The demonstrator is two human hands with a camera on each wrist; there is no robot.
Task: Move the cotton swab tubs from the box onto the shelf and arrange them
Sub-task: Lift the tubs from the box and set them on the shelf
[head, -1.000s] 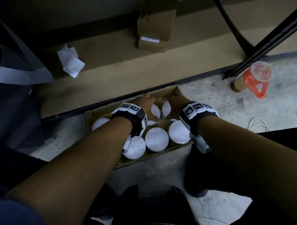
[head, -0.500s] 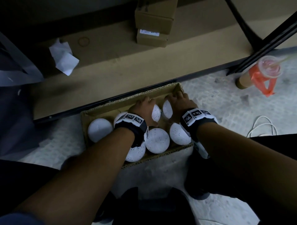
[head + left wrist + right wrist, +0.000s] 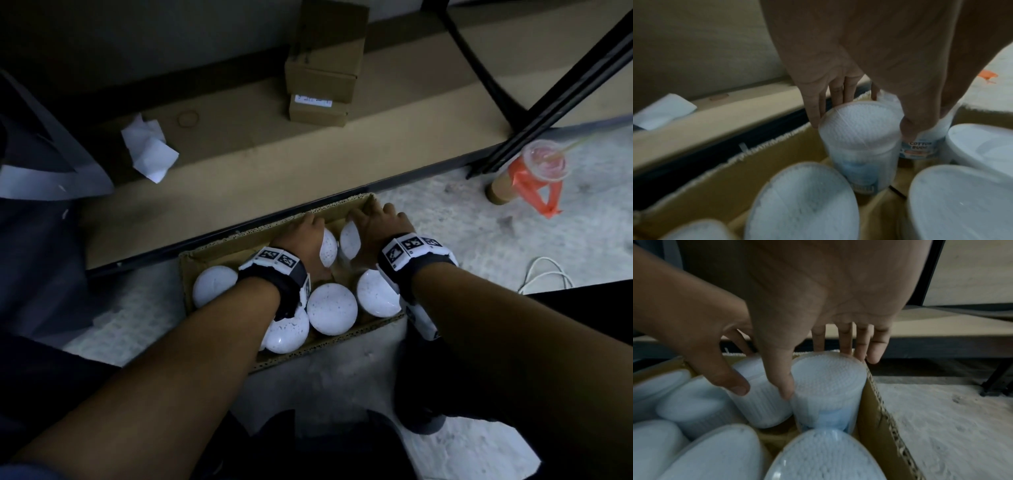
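An open cardboard box (image 3: 219,250) on the floor holds several white-lidded cotton swab tubs. My left hand (image 3: 308,236) grips a back-row tub (image 3: 328,251), fingers on its far side and thumb on the near side, as the left wrist view shows (image 3: 857,128). Beside it, my right hand (image 3: 376,222) holds the tub (image 3: 349,241) in the back right corner, with the thumb in front and the fingers behind it (image 3: 828,382). Both tubs stand inside the box, touching each other. The tan shelf board (image 3: 239,171) runs just beyond the box.
On the shelf lie crumpled white paper (image 3: 150,154) and two stacked small cardboard boxes (image 3: 322,78). Black shelf legs (image 3: 565,89) slant down at the right. A drink cup in an orange bag (image 3: 544,164) and a white cable (image 3: 544,277) sit on the floor.
Both hands have reached further toward the box's far wall and closed round the two back-row tubs. The tubs remain in the box.
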